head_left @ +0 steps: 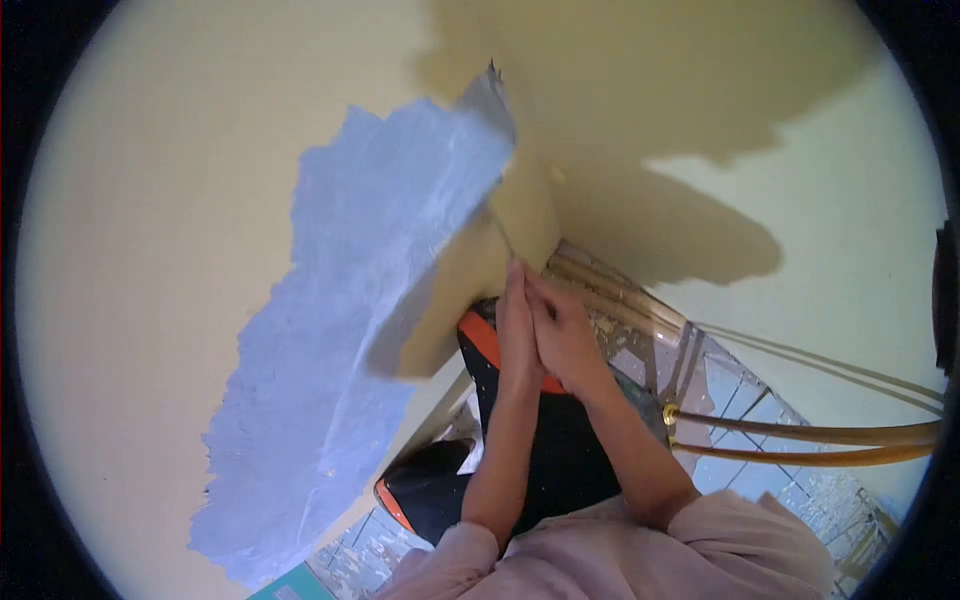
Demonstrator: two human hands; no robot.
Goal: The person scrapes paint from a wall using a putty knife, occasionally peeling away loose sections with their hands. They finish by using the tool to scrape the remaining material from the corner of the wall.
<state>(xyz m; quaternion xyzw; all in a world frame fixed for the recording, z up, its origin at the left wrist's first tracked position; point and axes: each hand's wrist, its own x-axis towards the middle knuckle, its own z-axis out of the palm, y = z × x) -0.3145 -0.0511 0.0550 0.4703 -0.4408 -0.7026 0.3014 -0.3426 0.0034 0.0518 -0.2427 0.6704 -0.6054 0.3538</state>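
Observation:
My left hand (516,335) and my right hand (562,335) are pressed together in front of the wall corner, fingers closed. A thin tool (506,238), perhaps a scraper seen edge-on, sticks up from their fingertips towards the wall. Its handle is hidden inside my hands. Beside the tool is a large bare grey-blue patch (360,240) with ragged edges, where the cream paint (150,250) is gone. A strip of cream paint (455,290) still covers the wall between this patch and the corner, partly in shadow.
Below my arms are black-and-orange trousers or knee covers (555,450). Brown hoses or rails (810,432) run in from the right. Paint flakes (385,540) litter the tiled floor (745,400). A wooden skirting piece (620,300) lines the corner; a green object (295,585) lies at the bottom.

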